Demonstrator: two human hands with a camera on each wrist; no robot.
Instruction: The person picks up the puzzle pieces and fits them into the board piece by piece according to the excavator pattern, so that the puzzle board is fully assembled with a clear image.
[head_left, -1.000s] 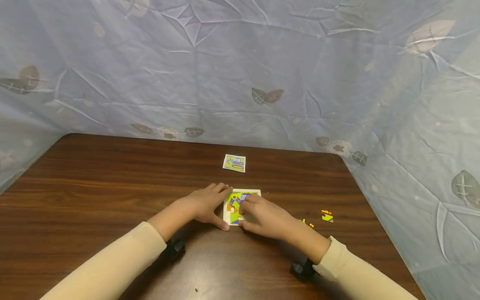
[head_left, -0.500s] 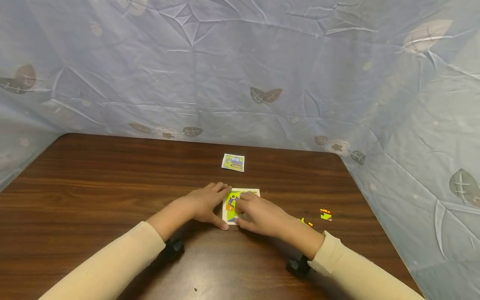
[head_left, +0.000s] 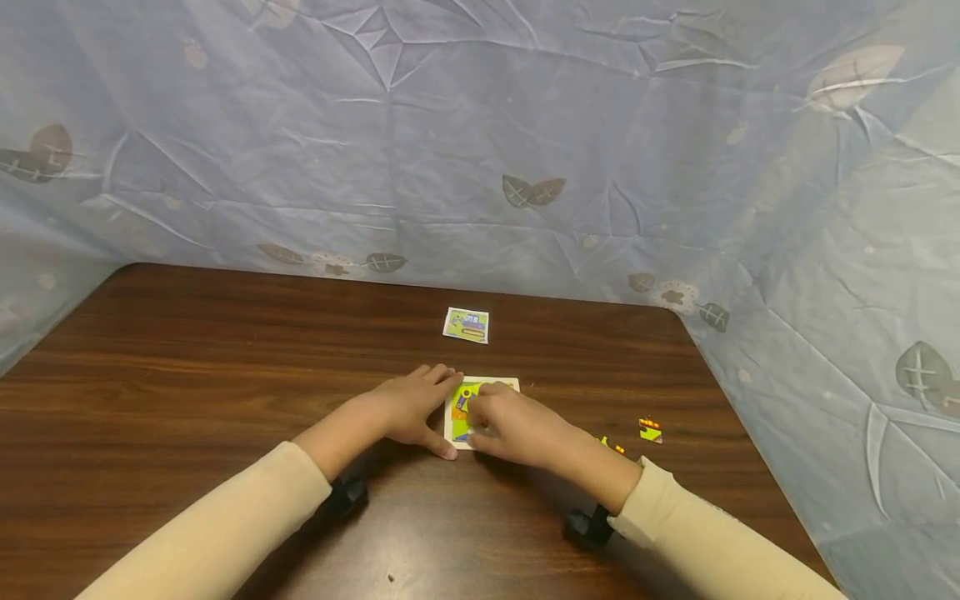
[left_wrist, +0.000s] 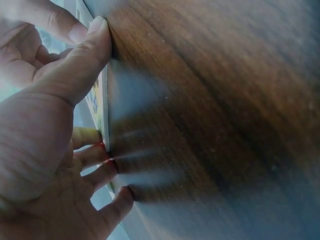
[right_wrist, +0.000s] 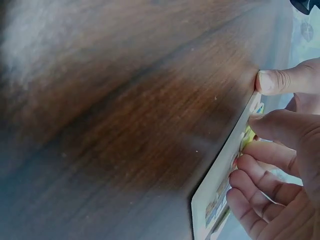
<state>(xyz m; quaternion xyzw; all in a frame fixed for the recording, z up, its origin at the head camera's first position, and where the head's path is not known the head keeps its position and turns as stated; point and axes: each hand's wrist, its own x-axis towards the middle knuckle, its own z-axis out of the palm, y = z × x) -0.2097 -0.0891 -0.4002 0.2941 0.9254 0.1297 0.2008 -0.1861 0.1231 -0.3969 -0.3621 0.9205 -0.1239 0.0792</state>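
Two hands meet over a small square puzzle board [head_left: 480,386] that lies flat on the brown wooden table [head_left: 187,350], near the middle of its front half. The board has a white border and a partly filled picture in yellow, green, blue and orange. The left hand [head_left: 408,408] steadies the board from its left side: the thumb presses the near left corner and the fingers [left_wrist: 102,172] lie nearly straight along the left edge, so the hand is relaxed rather than clenched. The right hand [head_left: 517,429] covers the right half of the board, its fingers [right_wrist: 260,172] curled down onto the picture; whether they pinch a piece cannot be told. Two loose puzzle pieces lie to the right of the board: a small yellow piece [head_left: 611,444] just beside the right wrist and a red and yellow piece [head_left: 650,430] farther right. A small picture card [head_left: 466,325] lies beyond the board, well apart from it. Both forearms wear cream sleeves [head_left: 225,525]. A pale blue cloth [head_left: 480,142] printed with leaves hangs behind and beside the table.
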